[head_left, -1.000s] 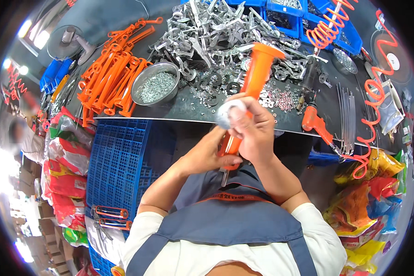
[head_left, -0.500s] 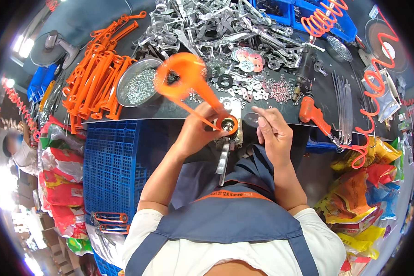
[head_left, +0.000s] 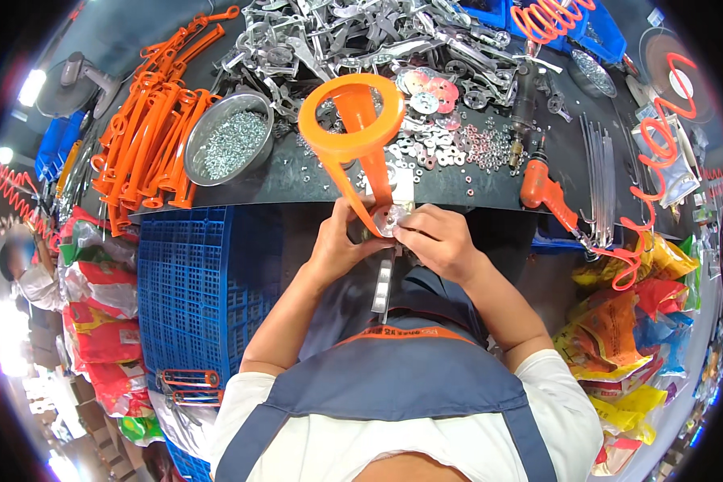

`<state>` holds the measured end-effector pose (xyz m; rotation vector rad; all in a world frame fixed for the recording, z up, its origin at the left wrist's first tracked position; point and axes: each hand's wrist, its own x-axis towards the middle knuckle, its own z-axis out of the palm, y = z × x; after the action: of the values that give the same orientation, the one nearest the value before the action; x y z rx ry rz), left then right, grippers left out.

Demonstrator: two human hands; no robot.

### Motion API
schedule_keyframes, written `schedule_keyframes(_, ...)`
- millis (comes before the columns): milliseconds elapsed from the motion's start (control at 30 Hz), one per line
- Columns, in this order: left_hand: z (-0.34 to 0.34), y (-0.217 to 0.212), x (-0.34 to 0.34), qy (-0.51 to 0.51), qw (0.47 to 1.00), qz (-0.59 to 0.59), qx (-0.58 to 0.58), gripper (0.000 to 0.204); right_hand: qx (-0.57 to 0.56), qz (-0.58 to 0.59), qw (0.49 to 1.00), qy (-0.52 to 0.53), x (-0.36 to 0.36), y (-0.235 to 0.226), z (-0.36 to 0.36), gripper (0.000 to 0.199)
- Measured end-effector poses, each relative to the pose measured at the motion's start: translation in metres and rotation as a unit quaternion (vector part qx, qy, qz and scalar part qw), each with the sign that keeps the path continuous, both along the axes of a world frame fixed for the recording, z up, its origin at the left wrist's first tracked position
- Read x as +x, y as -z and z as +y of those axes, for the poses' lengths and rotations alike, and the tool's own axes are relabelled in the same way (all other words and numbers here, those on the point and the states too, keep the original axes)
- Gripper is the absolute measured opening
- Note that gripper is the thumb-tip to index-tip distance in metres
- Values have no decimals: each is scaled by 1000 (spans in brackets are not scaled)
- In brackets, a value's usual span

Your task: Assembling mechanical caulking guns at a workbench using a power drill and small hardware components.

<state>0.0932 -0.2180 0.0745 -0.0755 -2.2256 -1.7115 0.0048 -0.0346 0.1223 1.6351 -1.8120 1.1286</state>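
Observation:
Near the table's front edge, my left hand (head_left: pixel 339 243) is wrapped round the lower end of an orange caulking gun frame (head_left: pixel 351 143). Its wide open ring points up and away from me. A shiny round metal disc (head_left: pixel 388 220) lies against the frame's small near end. The fingertips of my right hand (head_left: pixel 440 242) are closed on the disc's right edge. Below the disc, a silver metal handle (head_left: pixel 382 283) hangs toward my apron. Part of the near end is hidden behind my fingers.
Silver metal parts (head_left: pixel 329 40) are heaped at the back. Orange frames (head_left: pixel 149 153) and a bowl of small fasteners (head_left: pixel 231 140) sit left. Washers and nuts (head_left: pixel 438 149) lie ahead. An orange power driver (head_left: pixel 542 191) and thin rods (head_left: pixel 598 181) are at right, under coiled red hoses (head_left: pixel 659 145).
My right hand has come left and brought the disc onto the frame's near end. The frame's ring, blurred before, has swung right and now shows sharply.

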Motion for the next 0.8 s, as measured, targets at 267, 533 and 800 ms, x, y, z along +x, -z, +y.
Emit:
schedule_keyframes(267,-8,20,-9,65,984,141,-88,45,162,-18,984,-77,-12,-15,5,16)
schedule_keyframes(533,-5,3,-7,54,975,148,-155,45,84,-97,991,-32,8,11,9,24)
schedule_keyframes(800,-5,9,-5,43,977,136,-159,53,56,-105,993,-5,10,18,8,24)
